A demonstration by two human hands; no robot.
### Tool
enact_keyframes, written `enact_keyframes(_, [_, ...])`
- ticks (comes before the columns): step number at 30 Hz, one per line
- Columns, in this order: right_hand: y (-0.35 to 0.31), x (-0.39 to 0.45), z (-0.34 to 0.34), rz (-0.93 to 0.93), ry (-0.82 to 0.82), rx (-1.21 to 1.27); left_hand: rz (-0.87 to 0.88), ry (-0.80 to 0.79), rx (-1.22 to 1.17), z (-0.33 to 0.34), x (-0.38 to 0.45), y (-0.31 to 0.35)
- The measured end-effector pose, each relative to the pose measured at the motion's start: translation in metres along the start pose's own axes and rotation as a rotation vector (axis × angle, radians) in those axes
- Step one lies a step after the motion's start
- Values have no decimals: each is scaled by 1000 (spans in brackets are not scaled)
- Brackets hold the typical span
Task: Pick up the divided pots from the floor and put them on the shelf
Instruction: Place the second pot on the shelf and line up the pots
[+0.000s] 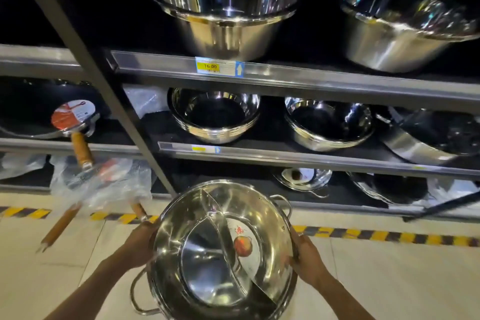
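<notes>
A shiny steel divided pot [207, 254] with an S-shaped partition, two loop handles and a round label inside is held up off the floor, in front of the bottom shelf. My left hand [139, 244] grips its left rim. My right hand [307, 258] grips its right rim. The pot tilts slightly toward me, and more than one pot appears nested in the stack. The shelf [298, 78] of dark metal tiers stands just beyond the pot.
Large steel bowls [223, 8] fill the top tier, and smaller bowls [215, 114] sit on the middle one. Woks with wooden handles [81, 149], some in plastic wrap, jut out at the left. A diagonal upright post [104, 80] crosses the racks. Yellow-black tape [389, 235] marks the floor.
</notes>
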State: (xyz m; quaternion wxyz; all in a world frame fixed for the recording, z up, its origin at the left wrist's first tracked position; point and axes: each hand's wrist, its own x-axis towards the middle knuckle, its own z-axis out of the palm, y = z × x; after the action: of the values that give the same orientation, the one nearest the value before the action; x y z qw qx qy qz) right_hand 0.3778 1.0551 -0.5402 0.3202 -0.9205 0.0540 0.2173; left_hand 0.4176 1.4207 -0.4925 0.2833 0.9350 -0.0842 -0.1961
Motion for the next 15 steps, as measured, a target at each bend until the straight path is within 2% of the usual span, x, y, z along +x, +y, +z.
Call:
enact_keyframes(1, [2,18,4,8,-3,12,-83,-35,2,5,17,-12])
enact_keyframes(4, [13,77,19,35,-35,41,-181,-181,132,17,71,-40])
enact_keyframes(6, [19,119,27,57,2,-23,-220,-173,177,28,108,-57])
enact_keyframes(10, [34,210,41,-6,80,-48,-145,-98,184,49,192,-96])
enact_keyframes(13, [58,272,54,-57,144,-78,-71,96,116,72,249,-130])
enact_keyframes(15, [72,304,62,-32,223,-72,-40,159,140,86,284,-146])
